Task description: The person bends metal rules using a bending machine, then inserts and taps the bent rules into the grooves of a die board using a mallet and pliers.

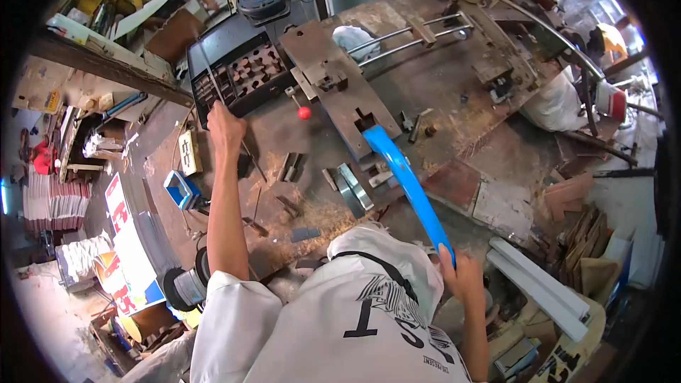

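Observation:
My left hand (pixel 225 128) is closed at the front edge of an open black case (pixel 245 103), its fingers around a thin metal rod (pixel 208 64). The rod slants across the case, which holds several small dark metal pieces. My right hand (pixel 464 273), low at the right, is wrapped around the near end of a long, slightly curved blue bar (pixel 411 188). The far end of this bar rests at a square notch in a heavy steel plate (pixel 340 85). Beside the plate is a lever with a red ball knob (pixel 304 113).
Loose metal blocks (pixel 289 167) and a shiny metal ring piece (pixel 355 188) lie on the bench among shavings. Two steel rails (pixel 411 35) run behind the plate. A blue hexagonal holder (pixel 181 190) stands at left; white channel lengths (pixel 539 287) lie at lower right.

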Tool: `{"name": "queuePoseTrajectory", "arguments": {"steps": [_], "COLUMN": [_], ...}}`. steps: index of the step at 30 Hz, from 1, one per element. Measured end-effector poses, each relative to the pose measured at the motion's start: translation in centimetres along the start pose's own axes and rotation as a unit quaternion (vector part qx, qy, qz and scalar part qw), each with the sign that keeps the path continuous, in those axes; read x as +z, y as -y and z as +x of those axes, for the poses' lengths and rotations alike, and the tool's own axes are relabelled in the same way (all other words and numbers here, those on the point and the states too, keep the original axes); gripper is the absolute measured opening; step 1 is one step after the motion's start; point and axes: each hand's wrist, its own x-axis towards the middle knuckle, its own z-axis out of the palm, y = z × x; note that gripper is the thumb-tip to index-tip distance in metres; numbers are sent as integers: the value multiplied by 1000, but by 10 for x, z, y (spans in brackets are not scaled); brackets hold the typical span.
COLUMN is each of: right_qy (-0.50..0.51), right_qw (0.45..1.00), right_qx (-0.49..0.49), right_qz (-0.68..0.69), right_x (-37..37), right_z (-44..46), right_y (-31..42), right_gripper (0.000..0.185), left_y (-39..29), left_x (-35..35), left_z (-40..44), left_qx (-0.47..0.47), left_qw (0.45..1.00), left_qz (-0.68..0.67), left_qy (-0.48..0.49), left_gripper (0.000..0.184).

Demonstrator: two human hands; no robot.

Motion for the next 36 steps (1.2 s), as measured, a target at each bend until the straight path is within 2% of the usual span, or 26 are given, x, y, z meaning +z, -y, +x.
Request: {"name": "queuePoseTrajectory", "arguments": {"steps": [4,6,8,10,11,12,13,14,15,16,17,18,20,21,22,23,24,25,26,27,29,30,32,34,35,36], "right_qy": [31,9,106,193,193,216,239,242,335,424,463,465,544,398,245,165,112,14,-11,-30,-44,-43,-35,-28,-76,-74], "right_qw": [997,997,988,968,968,965,961,960,934,899,884,883,814,894,937,958,966,951,939,941,942,931,918,905,882,881], "right_qx": [60,10,95,145,143,118,92,90,69,48,7,9,-80,-170,-247,-212,-217,-296,-330,-331,-331,-362,-394,-423,-464,-466], "right_qz": [-32,-74,-67,-66,-73,-88,-100,-105,-99,-92,-66,-67,-187,-121,-45,101,83,90,93,71,47,6,-40,-48,-36,-34], "right_x": [-3,-7,-41,-72,-88,-102,-109,-109,-108,-113,-126,-129,-131,-129,-121,-108,-88,-64,-37,-17,2,6,12,12,14,14], "right_z": [-3,1,7,13,18,22,27,34,42,51,61,81,135,163,188,222,262,292,327,344,366,375,379,383,383,379], "right_y": [7,-2,32,59,69,77,82,72,50,44,40,57,104,131,164,216,241,260,272,288,304,306,307,309,305,305], "right_gripper": [57,54,62,61,61,56,52,52,52,52,51,51,46,40,34,31,35,36,40,38,35,31,29,21,16,16], "left_y": [42,51,14,-29,-54,-76,-92,-104,-112,-119,-122,-126,-126,-126,-127,-116,-130,-136,-137,-134,-126,-124,-119,-105,-97,-96], "left_x": [30,37,17,2,1,3,16,29,33,35,37,25,1,-6,-7,9,0,16,35,45,66,75,92,120,128,120], "left_z": [-2,-6,-18,-21,-28,-38,-50,-59,-65,-68,-69,-57,-19,4,29,41,45,38,28,28,40,57,98,108,104,95], "left_qx": [-39,-50,-56,30,-80,-189,-264,-331,-336,-346,-350,-303,-171,-156,-162,-51,-4,52,108,105,168,164,53,19,3,14], "left_qw": [998,997,997,986,994,958,901,821,819,762,689,735,807,835,818,875,925,939,945,946,947,948,942,958,960,940], "left_qz": [0,-60,-1,41,-70,-178,-277,-368,-367,-488,-600,-580,-556,-521,-539,-475,-375,-340,-305,-302,-238,-236,-255,-214,-220,-248], "left_qy": [39,23,-53,-159,-21,119,205,285,285,250,208,178,101,85,117,77,59,1,-51,-51,-134,-133,-212,-188,-175,-232], "left_gripper": [21,22,22,21,25,30,37,43,43,42,40,36,27,26,27,28,25,22,20,20,21,21,28,34,33,30]}}
